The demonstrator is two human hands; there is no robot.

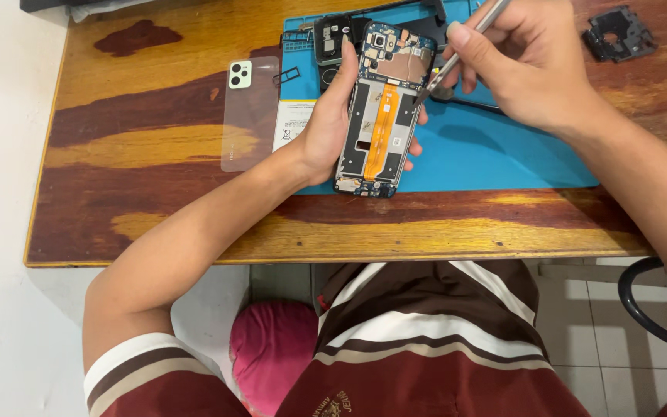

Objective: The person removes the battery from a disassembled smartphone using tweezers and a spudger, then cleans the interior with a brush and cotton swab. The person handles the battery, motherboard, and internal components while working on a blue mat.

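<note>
My left hand [324,127] holds an opened smartphone [384,108] with its back removed, gripping it along the left edge above the blue work mat [488,154]. An orange flex cable [384,116] runs down the phone's middle, and the circuit board shows at its top. My right hand [523,66] grips metal tweezers [457,50], whose tips touch the phone's upper right edge.
A translucent back cover [248,112] lies on the wooden table [156,154] left of the mat. A white battery [293,123] sits partly under my left hand. A small tray piece [286,75], dark phone parts [333,38] and a black frame piece [617,32] lie nearby.
</note>
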